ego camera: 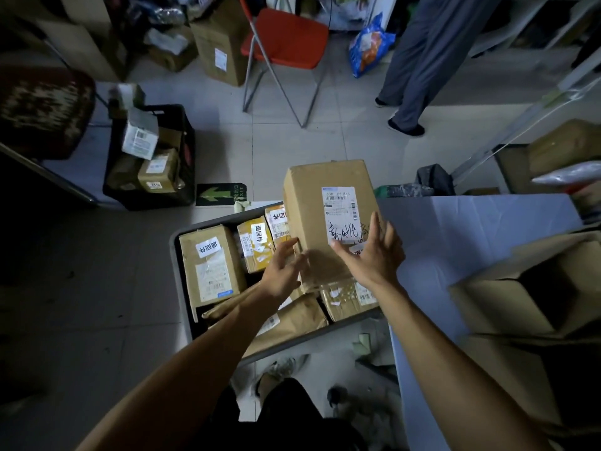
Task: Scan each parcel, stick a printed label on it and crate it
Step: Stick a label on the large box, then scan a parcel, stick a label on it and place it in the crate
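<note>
Box: brown carton, held over the far right corner of the crate; its long axis runs away from the person, far end tipped up.
Left hand: at the box's near left edge, fingers bent round that edge; nearer the crate's middle.
Right hand: flat on the box's top face near its right edge, fingers spread and straight, pressing rather than gripping.
Coming move (my reading): straight down into the crate; parcels already lie beneath the box, so it likely rests on them.
Box writing: white shipping label with barcodes, "530" legible on top; black handwriting below, partly under the right hand.
Crate parcels: white stickers reading 退回件.
Floor left of crate: green arrow sign.
</note>
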Tool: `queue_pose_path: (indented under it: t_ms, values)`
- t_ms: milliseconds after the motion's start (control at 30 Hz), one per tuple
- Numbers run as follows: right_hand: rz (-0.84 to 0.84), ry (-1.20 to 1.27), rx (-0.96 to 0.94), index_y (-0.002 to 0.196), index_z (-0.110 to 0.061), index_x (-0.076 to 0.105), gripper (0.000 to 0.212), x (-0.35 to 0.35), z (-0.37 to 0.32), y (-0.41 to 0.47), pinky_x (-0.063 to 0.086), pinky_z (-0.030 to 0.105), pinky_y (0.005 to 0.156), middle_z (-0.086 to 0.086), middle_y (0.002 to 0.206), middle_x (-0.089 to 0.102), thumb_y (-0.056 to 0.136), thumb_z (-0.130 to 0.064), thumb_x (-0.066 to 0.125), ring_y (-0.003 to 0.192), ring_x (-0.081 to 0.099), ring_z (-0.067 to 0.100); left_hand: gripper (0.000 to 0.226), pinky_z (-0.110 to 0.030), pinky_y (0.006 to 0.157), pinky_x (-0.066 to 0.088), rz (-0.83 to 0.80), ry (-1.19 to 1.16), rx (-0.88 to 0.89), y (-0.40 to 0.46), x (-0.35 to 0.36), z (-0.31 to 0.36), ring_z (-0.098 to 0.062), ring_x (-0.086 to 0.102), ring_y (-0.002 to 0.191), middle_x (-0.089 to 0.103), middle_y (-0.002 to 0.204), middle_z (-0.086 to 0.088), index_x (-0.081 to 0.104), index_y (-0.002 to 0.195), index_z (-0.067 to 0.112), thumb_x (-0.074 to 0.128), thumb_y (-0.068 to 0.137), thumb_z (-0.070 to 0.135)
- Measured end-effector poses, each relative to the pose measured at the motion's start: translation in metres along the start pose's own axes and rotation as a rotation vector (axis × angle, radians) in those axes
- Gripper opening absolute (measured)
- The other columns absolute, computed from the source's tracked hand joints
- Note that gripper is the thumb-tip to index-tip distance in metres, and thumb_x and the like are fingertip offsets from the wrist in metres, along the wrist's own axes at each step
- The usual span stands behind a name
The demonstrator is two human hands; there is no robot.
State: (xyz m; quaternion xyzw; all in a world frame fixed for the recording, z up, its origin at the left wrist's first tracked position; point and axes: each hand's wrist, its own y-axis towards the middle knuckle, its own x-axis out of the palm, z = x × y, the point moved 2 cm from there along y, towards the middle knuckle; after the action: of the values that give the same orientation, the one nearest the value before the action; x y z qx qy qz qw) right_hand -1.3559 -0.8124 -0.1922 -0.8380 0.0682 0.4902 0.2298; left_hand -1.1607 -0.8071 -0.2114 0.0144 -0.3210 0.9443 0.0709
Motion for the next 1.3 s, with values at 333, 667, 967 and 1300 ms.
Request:
queue_pose_path:
  t_ms: [333, 667, 967, 1300]
  values:
    - [0.135, 0.002, -0.023, 0.146, -0.02, 0.039, 0.073, 0.005, -0.034, -0.03, 0.02, 0.049, 0.116, 0.01, 0.151, 0.023, 0.088, -0.055, 0.065, 0.139, 0.022, 0.032, 0.028, -0.047, 0.091, 0.055, 0.026, 0.049, -0.036, -0.039, -0.049, -0.011, -0.026, 0.063, 0.115, 0.064, 0.126, -0.011, 0.057, 0.128, 0.017, 0.06, 0.101, 0.023]
    - [-0.02, 0.083, -0.284, 0.109, -0.018, 0.067, 0.021, 0.057, -0.197, -0.117, 0.052, 0.035, 0.091, 0.001, 0.111, 0.069, 0.09, -0.026, 0.064, 0.108, 0.062, 0.024, 0.025, -0.034, 0.077, 0.056, 0.26, 0.424, 0.154, -0.099, -0.206, 0.008, -0.024, 0.07, 0.091, 0.073, 0.104, -0.005, 0.068, 0.116, 0.014, 0.061, 0.095, 0.024]
    - [-0.077, -0.683, -1.02, 0.124, -0.017, 0.057, 0.038, 0.22, -0.458, -0.276, 0.037, 0.042, 0.105, 0.007, 0.129, 0.058, 0.091, -0.036, 0.059, 0.129, 0.043, 0.029, 0.034, -0.037, 0.091, 0.045, 0.773, 1.191, 0.142, -0.243, -0.477, -0.009, -0.029, 0.059, 0.114, 0.063, 0.118, -0.004, 0.058, 0.116, 0.02, 0.059, 0.085, 0.034]
    - [-0.096, -0.826, -1.784, 0.128, -0.015, 0.055, 0.042, 0.355, -0.672, -0.519, 0.039, 0.039, 0.098, 0.008, 0.13, 0.058, 0.091, -0.035, 0.055, 0.125, 0.046, 0.029, 0.026, -0.038, 0.078, 0.035, 1.302, 1.086, -0.31, -0.479, -0.694, -0.093, -0.033, 0.057, 0.105, 0.063, 0.111, -0.01, 0.057, 0.109, 0.013, 0.054, 0.085, 0.022]
